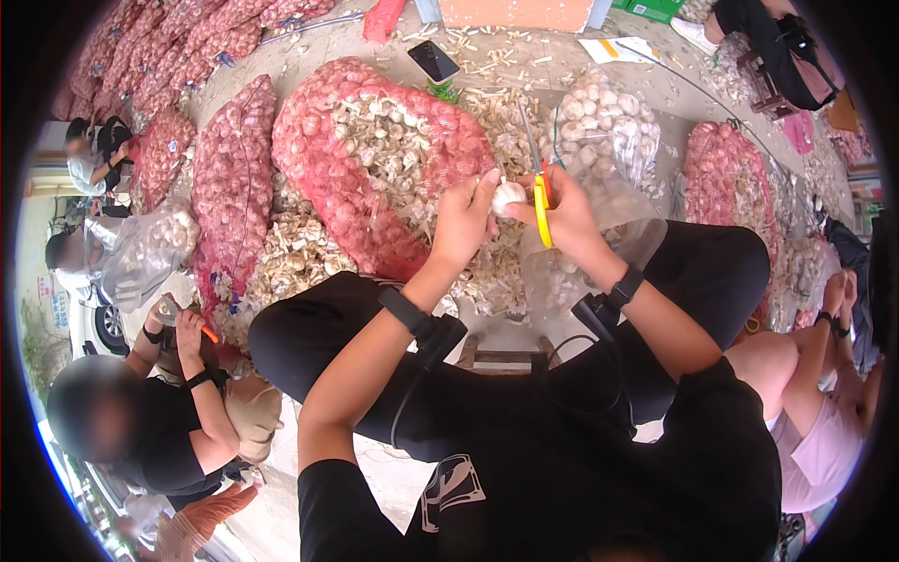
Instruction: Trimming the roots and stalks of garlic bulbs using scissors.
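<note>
Between my two hands is a white garlic bulb (508, 196), pinched by the fingers of my left hand (462, 220). My right hand (573, 222) is closed around yellow-handled scissors (541, 204), whose blades point up and away from me. The right thumb reaches the bulb's side. Just beyond my left hand lies a large open red mesh sack (323, 159) of garlic bulbs. A clear plastic bag (599, 117) full of trimmed white bulbs stands beyond my right hand, and more bulbs show through clear plastic below it.
Garlic skins and cut stems (300, 251) lie heaped around the sacks. A phone (433, 62) rests past the open sack. Another full mesh sack (234, 178) is at left, one more (726, 173) at right. Co-workers sit close on both sides; a small wooden stool (506, 357) is below my hands.
</note>
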